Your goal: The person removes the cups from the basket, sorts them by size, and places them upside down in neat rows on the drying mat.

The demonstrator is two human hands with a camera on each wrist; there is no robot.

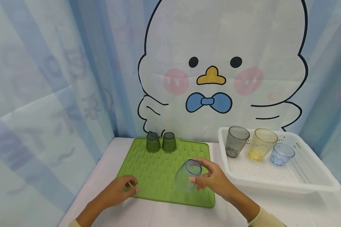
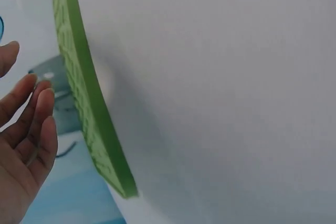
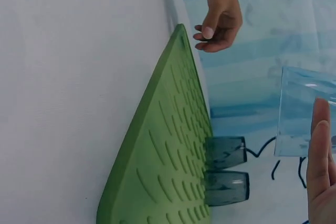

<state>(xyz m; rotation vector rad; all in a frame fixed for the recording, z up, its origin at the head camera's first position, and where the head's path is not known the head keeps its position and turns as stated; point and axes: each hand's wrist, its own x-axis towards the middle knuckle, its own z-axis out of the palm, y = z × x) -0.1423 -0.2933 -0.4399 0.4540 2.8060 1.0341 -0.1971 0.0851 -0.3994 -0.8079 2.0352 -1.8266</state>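
Striped curtain (image 1: 125, 47), cut off by the frame, backs a green drying mat (image 1: 156, 179). Above its near right, the right hand (image 1: 214, 180) pinches a clear tumbler (image 1: 184, 175), lower edge indistinct; the left hand (image 1: 120, 190), loosely curved near left, holds nothing.

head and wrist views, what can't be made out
Head view: the near left corner of the mat, hidden behind the left hand.
Left wrist view: the dark glasses, partly hidden by that hand and the mat.
Right wrist view: part of the held glass, cut off by the right edge.
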